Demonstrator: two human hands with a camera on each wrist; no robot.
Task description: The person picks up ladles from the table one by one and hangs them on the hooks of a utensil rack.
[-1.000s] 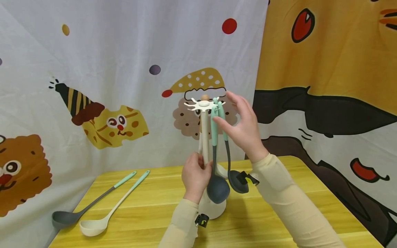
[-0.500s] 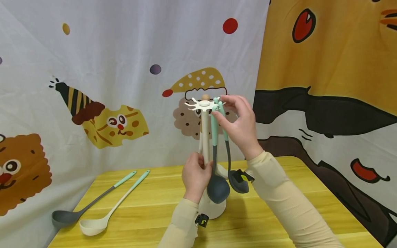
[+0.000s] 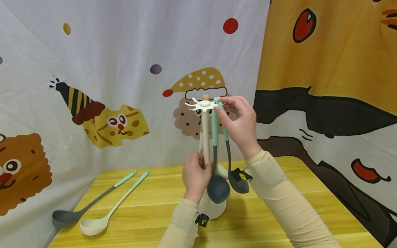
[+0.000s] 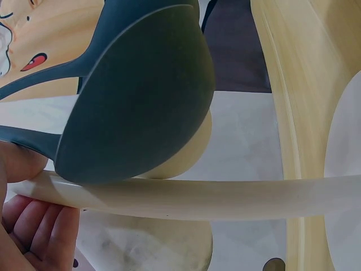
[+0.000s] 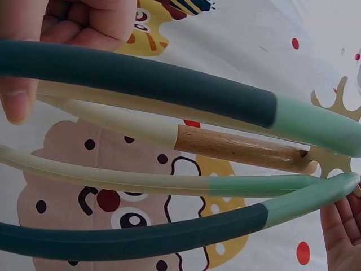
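My left hand [image 3: 196, 177] grips the cream pole [image 4: 237, 199] of a utensil stand, low down, with the thumb on one side. A dark ladle [image 3: 218, 189] with a mint handle hangs from the stand's white hooked top [image 3: 193, 106], close beside that hand. Right of it hangs a dark round-headed utensil [image 3: 243, 186], also mint-handled. Up at the hooks, my right hand [image 3: 240, 119] pinches the top of this utensil's handle between thumb and fingers. Behind them hangs a cream utensil [image 5: 141, 182] with a mint handle, mostly hidden in the head view.
On the left of the wooden table [image 3: 155, 203] lie a dark grey ladle [image 3: 66, 218] and a cream ladle [image 3: 94, 226], both mint-handled. The stand's round base [image 3: 214, 210] rests on the tabletop. A printed cloth [image 3: 124, 41] hangs behind.
My right hand has moved slightly left, its thumb and fingers closing in on the handle top at the hooks. The left hand and the hanging utensils have stayed in place.
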